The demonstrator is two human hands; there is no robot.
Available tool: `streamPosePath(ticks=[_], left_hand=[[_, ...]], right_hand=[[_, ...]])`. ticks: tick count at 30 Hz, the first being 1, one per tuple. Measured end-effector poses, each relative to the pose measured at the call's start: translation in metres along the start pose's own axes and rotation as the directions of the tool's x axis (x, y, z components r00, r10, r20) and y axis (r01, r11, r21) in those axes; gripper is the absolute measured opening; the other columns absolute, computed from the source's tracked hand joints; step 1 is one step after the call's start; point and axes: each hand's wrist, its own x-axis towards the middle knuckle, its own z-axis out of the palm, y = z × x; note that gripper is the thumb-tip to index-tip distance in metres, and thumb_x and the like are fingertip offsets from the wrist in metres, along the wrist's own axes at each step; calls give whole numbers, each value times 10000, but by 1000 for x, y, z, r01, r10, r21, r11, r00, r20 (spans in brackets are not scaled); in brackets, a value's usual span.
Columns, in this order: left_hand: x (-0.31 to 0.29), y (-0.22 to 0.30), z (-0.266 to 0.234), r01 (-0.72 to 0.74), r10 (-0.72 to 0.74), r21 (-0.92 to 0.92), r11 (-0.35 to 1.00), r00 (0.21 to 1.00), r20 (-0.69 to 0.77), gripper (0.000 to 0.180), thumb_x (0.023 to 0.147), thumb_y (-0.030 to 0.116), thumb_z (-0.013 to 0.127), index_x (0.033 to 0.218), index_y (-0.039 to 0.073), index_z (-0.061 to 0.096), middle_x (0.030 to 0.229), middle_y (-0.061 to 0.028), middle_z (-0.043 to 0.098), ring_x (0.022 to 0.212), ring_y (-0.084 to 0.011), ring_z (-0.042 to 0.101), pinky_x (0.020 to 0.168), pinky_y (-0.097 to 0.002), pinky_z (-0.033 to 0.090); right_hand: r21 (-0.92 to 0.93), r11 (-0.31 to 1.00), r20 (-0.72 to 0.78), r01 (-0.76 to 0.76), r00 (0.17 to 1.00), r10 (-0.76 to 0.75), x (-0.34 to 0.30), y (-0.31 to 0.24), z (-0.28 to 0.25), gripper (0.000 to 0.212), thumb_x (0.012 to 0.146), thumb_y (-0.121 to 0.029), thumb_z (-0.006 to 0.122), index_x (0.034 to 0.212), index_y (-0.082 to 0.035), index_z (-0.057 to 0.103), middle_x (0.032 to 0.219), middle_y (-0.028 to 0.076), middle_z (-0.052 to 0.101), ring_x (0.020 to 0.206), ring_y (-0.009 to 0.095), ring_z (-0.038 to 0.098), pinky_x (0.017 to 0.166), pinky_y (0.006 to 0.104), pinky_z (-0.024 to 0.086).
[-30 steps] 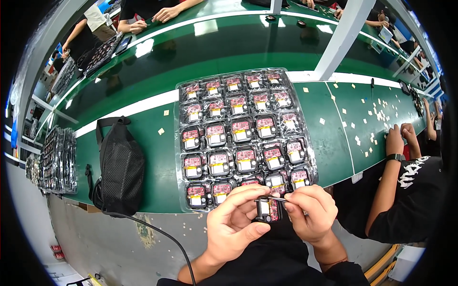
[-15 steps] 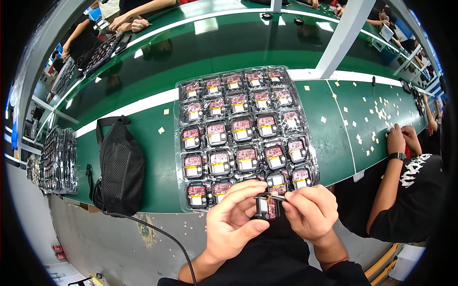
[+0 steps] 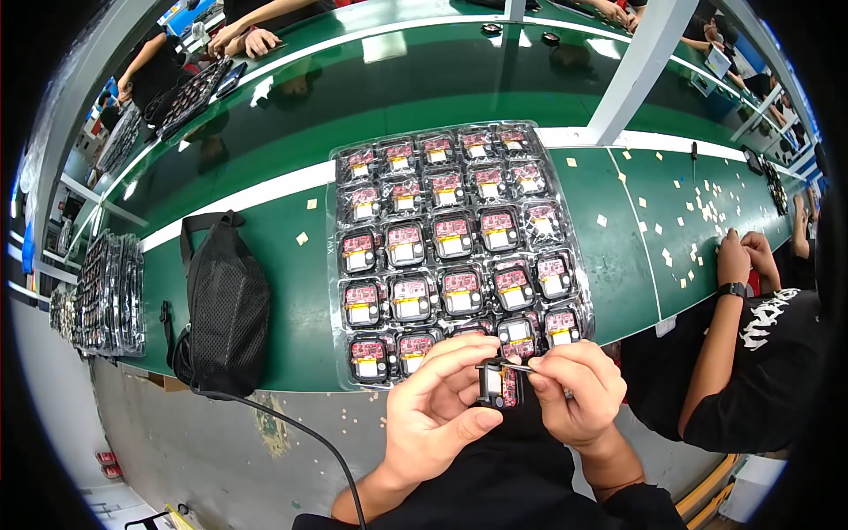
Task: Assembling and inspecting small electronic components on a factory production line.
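My left hand [image 3: 442, 411] grips a small black device housing [image 3: 500, 387] by its edges, thumb below and fingers above. A red circuit board and a pale block show in its open face. In my right hand [image 3: 579, 393], thumb and fingers pinch a thin metal tool, apparently tweezers [image 3: 518, 367], whose tip meets the upper edge of the housing. Just beyond both hands lies a clear plastic tray [image 3: 336, 265] with rows of similar black housings, each with a red board, a pale block and a yellow strip.
A black mesh bag [image 3: 225, 309] lies left of the tray, a black cable [image 3: 305, 433] running from beside it. Stacked trays [image 3: 110, 296] stand far left. Small pale squares [image 3: 707, 208] litter the green bench at right, near a co-worker's hands [image 3: 746, 256]. A grey post [image 3: 640, 71] rises behind.
The view has shifted slightly, so the tray and bag appear a little to the right. My hands keep nearly the same hold, with the tool still at the housing's upper edge.
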Motion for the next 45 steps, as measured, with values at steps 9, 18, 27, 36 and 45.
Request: streamPosePath(ticks=[9, 18, 27, 36, 45], left_hand=[[-2, 2, 4, 10, -11, -31, 999, 999, -41, 575, 883, 3, 785, 1385, -93, 524, 1465, -178, 442, 1274, -314, 587, 1070, -407, 515], [-2, 3, 7, 29, -30, -4, 1000, 998, -57, 567, 885, 7, 785, 1384, -89, 532, 1458, -162, 455, 1257, -305, 601, 1047, -386, 531], [-2, 3, 7, 42, -38, 54, 998, 996, -82, 554, 878, 5, 791, 1370, -92, 556, 1439, -164, 481, 1248, -305, 609, 1009, -356, 551], [-2, 0, 5, 46, -42, 53, 998, 995, -85, 550, 866, -50, 777, 1369, -99, 560, 1447, -166, 478, 1249, -322, 612, 1031, -376, 553], [3, 11, 8, -1, 1, -28, 1000, 1000, 8, 563, 848, -86, 774, 1359, -113, 538, 1423, -192, 482, 1321, -352, 557, 1064, -421, 539]], right_hand=[[-165, 977, 21, 131, 991, -129, 1, -2, 0, 168, 807, -44, 813, 932, 16, 717, 817, 84, 649, 574, 201, 599, 504, 307, 482], [-171, 975, -4, 141, 990, -144, -2, -2, 0, 183, 794, -22, 810, 947, 20, 718, 829, 81, 644, 583, 190, 605, 495, 302, 477], [-194, 966, 34, 171, 985, -167, -4, 2, -3, 199, 779, -30, 811, 952, 14, 723, 829, 73, 654, 583, 176, 606, 487, 300, 462], [-192, 964, 159, 183, 975, -154, -1, 5, -10, 207, 766, -56, 799, 954, -1, 732, 845, 78, 681, 612, 176, 644, 506, 280, 489], [-3, 999, -57, -45, 997, 45, 2, 16, -22, 229, 777, -55, 844, 963, -3, 721, 830, 103, 679, 657, 223, 651, 570, 310, 511]])
